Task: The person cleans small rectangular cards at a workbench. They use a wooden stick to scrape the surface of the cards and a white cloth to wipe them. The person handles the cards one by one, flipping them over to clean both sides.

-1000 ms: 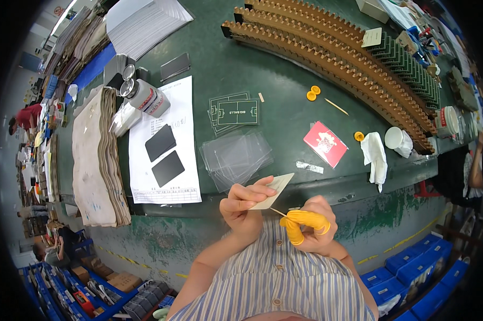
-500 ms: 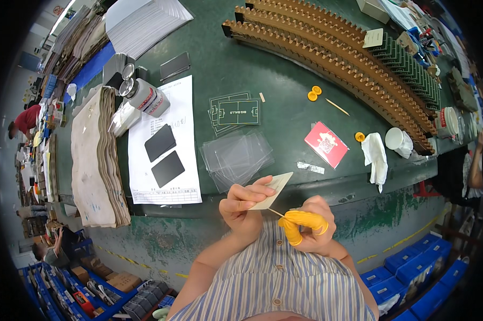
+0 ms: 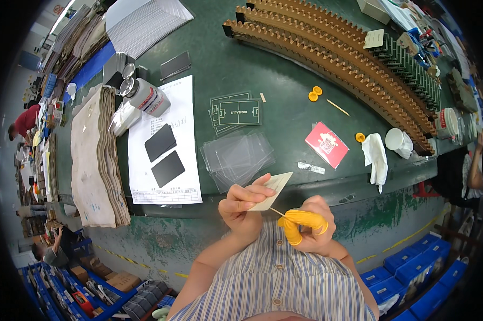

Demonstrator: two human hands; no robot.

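A cream-coloured card [image 3: 274,192] is pinched between the thumb and fingers of my left hand [image 3: 245,207], tilted above the table's near edge. My right hand [image 3: 308,224] wears yellow finger covers on some fingers and grips a thin wooden stick [image 3: 276,212]. The stick's tip meets or nearly meets the card's lower edge; I cannot tell which. Beyond my hands lie a fan of clear plastic sheets [image 3: 236,158] and several dark green cards with pale line markings [image 3: 239,113]. A red card with a white design [image 3: 327,145] lies to the right.
Long brown slotted racks [image 3: 327,59] cross the far right, some slots holding green cards [image 3: 407,67]. A metal-topped bottle [image 3: 149,98] and black cards [image 3: 168,169] rest on a paper sheet [image 3: 188,101]. Left of it is a cardboard stack [image 3: 93,155]. A white cloth [image 3: 376,160] hangs over the edge.
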